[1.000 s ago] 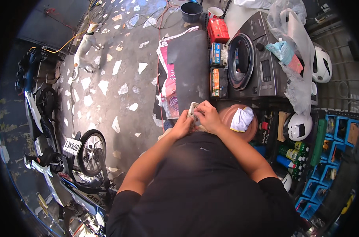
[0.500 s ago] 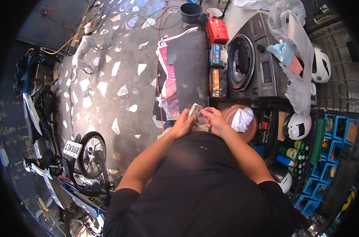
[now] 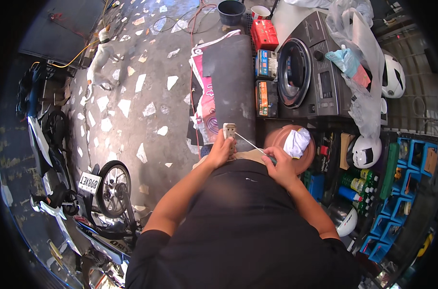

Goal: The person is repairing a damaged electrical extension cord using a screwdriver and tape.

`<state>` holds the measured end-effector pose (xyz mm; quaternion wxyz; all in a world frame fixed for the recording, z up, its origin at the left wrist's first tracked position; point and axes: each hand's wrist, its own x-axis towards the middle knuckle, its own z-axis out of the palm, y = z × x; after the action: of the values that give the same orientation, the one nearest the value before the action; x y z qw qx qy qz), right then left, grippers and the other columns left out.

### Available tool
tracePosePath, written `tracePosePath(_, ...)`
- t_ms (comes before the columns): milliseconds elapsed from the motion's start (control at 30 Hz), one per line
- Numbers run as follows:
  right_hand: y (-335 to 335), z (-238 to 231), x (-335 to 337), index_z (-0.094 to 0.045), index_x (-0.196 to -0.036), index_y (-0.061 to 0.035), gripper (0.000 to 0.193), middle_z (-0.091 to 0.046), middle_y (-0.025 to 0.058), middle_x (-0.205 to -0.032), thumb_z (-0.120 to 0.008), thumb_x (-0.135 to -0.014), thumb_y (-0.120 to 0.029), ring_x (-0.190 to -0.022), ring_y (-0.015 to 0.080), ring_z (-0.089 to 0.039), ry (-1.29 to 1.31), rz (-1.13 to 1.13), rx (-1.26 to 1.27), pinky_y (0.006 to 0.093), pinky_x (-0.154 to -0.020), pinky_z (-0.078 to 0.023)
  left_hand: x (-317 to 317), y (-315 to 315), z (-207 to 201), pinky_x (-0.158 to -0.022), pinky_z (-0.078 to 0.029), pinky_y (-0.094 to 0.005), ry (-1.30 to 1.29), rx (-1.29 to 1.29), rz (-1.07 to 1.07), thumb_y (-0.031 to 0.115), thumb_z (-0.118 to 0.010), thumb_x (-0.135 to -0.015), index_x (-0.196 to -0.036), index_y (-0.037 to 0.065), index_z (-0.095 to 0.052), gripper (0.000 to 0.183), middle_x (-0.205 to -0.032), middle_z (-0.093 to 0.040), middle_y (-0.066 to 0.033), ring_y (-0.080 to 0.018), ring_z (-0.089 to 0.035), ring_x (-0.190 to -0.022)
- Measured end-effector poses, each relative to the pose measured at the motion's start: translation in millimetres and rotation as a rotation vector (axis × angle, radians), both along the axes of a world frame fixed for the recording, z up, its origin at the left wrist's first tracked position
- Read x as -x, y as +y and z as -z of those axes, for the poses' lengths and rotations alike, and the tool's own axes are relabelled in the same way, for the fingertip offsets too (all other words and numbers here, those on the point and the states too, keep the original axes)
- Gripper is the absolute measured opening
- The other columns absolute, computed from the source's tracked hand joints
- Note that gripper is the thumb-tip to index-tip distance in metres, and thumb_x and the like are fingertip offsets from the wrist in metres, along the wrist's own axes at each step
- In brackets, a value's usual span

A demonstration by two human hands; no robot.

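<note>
Head view: our left hand (image 3: 222,150) fingers pinch a small pale block (image 3: 228,130) above our lap, right hand (image 3: 280,166) fingers wrapped on a thin screwdriver (image 3: 252,143) touching it; tip could slip and jab.

The lower part of the small pale block (image 3: 229,130) sits inside the left hand (image 3: 222,153), so its full shape cannot be told, and its face is too small to read for detail. The handle of the thin rod tool (image 3: 250,143) is buried in the right hand (image 3: 279,168); only a green sliver shows. Right of the block, the round brown stool (image 3: 277,137) is partly covered by a white cloth (image 3: 296,142) and by the right hand. Left of the block, the motorbike (image 3: 101,207) runs into the dark rim.
</note>
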<state>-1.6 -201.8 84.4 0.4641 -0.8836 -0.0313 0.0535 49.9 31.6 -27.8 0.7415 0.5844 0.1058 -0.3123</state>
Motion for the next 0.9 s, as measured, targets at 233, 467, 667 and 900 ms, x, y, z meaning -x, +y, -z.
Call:
tracePosePath(233, 4.0, -2.3, 4.2, -0.068, -0.097, -0.0005, 0.009, -0.065, 0.0136, -0.090, -0.071, -0.089, -0.005, -0.083, 0.0323, -0.067, -0.077, 0.011, 0.011, 0.0390, -0.072, -0.053, 1.4, -3.9, -6.2, -0.055, -0.051, -0.0292, -0.019, -0.039, 0.024, 0.024, -0.043, -0.109, -0.136, 0.016, -0.034, 0.029, -0.099, -0.056, -0.0059, -0.0143, -0.061, -0.073)
tracePosePath(467, 3.8, -4.8, 7.2, -0.068, -0.097, -0.0009, 0.009, -0.065, 0.0130, -0.090, -0.071, -0.089, -0.005, -0.083, 0.0330, -0.067, -0.074, 0.017, 0.027, 0.0394, -0.072, -0.053, 1.0, -5.1, -12.0, -0.055, -0.051, -0.0290, -0.019, -0.050, 0.061, 0.025, -0.044, -0.109, -0.135, 0.016, -0.034, 0.029, -0.099, -0.055, -0.0064, -0.0140, -0.061, -0.072)
tracePosePath(667, 2.5, -5.0, 7.3, -0.069, -0.098, -0.0013, 0.009, -0.064, 0.0133, -0.090, -0.070, -0.090, -0.005, -0.083, 0.0341, -0.067, -0.080, 0.010, 0.034, 0.0398, -0.072, -0.052, 0.1, -5.4, -5.6, -0.056, -0.050, -0.0291, -0.036, -0.045, 0.073, 0.028, -0.047, -0.108, -0.136, 0.015, -0.034, 0.033, -0.100, -0.055, -0.0070, -0.0138, -0.058, -0.074)
tracePosePath(900, -0.6, -8.9, 4.8, -0.069, -0.096, -0.0009, 0.008, -0.064, 0.0136, -0.090, -0.069, -0.090, -0.007, -0.083, 0.0345, -0.067, -0.097, -0.018, 0.065, 0.0403, -0.073, -0.052, -1.4, -6.7, -9.6, -0.058, -0.051, -0.0303, -0.059, -0.056, 0.101, 0.026, -0.049, -0.107, -0.140, 0.014, -0.033, 0.038, -0.101, -0.055, -0.0071, -0.0142, -0.058, -0.075)
